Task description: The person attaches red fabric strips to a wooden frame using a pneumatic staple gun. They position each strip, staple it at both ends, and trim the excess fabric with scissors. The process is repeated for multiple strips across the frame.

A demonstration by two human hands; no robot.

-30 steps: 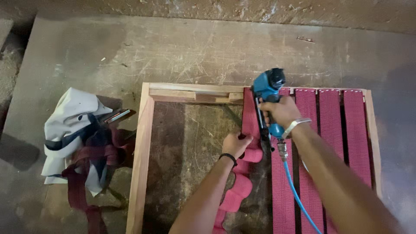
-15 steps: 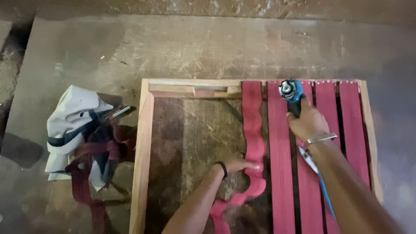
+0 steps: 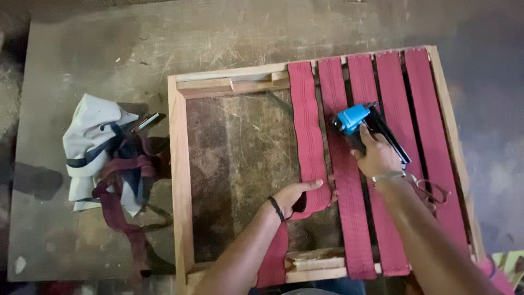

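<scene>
The left hand (image 3: 297, 194) grips a red webbing strap (image 3: 309, 142) partway along its length, fingers curled over the band where it buckles into a loose fold. The strap runs from the far rail of a square wooden frame (image 3: 180, 180) toward the near rail, its far end lying flat on the wood and its near end hanging slack past the hand. It looks soft and limp — it sags and ripples rather than holding a line — so it will likely handle like heavy ribbon: light, pliable, with a ribbed weave that should give decent grip. The best hold seems to be across its full width, pinched flat, close to the rail where it must lie taut.

The right hand (image 3: 376, 155) is closed around the grip of a blue pneumatic stapler (image 3: 357, 120), which hangs above the neighbouring straps (image 3: 393, 164) — four of them, already stretched flat across the frame. The tool looks rigid and fairly weighty; the handle is the natural hold.

The frame lies on a scuffed worktop (image 3: 109, 54). Well apart to the left sits a heap of pale cloth and spare webbing (image 3: 103, 158).
</scene>
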